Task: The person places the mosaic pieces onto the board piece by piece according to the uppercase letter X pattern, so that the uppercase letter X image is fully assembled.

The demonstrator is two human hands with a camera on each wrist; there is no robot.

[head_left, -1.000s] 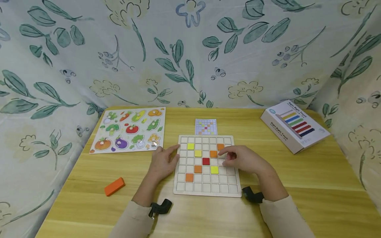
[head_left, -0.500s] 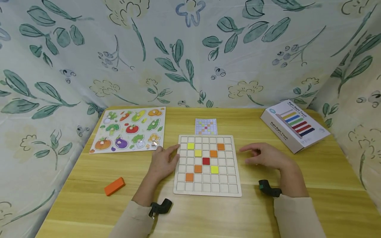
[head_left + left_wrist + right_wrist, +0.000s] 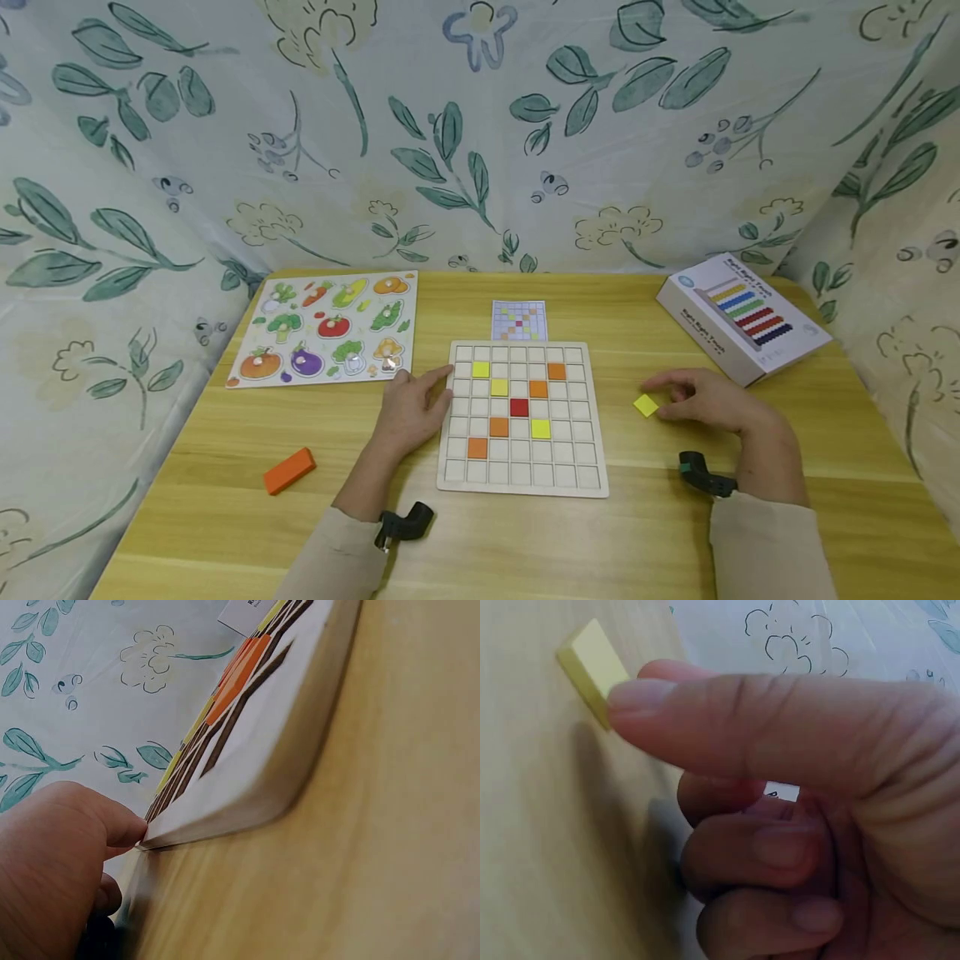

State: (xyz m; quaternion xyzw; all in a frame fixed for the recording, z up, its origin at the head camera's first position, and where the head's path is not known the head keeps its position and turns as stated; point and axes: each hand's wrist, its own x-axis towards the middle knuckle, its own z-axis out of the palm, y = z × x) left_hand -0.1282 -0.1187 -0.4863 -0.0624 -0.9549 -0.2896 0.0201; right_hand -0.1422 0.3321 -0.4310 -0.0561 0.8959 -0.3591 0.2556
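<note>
A pale wooden grid board (image 3: pixel 562 475) lies mid-table. Yellow, orange and red square tiles fill some of its cells, the red tile (image 3: pixel 519 407) near the middle. My left hand (image 3: pixel 406 412) touches the board's left edge with thumb and index fingertips; in the left wrist view a fingertip meets the board's side. To the right of the board, my right hand (image 3: pixel 712 404) pinches a yellow square tile (image 3: pixel 646 406) between thumb and index finger. In the right wrist view the tile (image 3: pixel 592 666) sticks out past the thumb tip, tilted, and the other fingers are curled.
A small pattern card (image 3: pixel 519 320) lies behind the board, touching or close to its far edge. At the back left is a vegetable picture board (image 3: pixel 321 327). A white box (image 3: pixel 742 317) stands at back right. One orange block (image 3: pixel 289 472) lies at left.
My right hand has moved from over the board's right side to the table beyond it, and a yellow tile now shows between its fingers. The left hand has stayed put.
</note>
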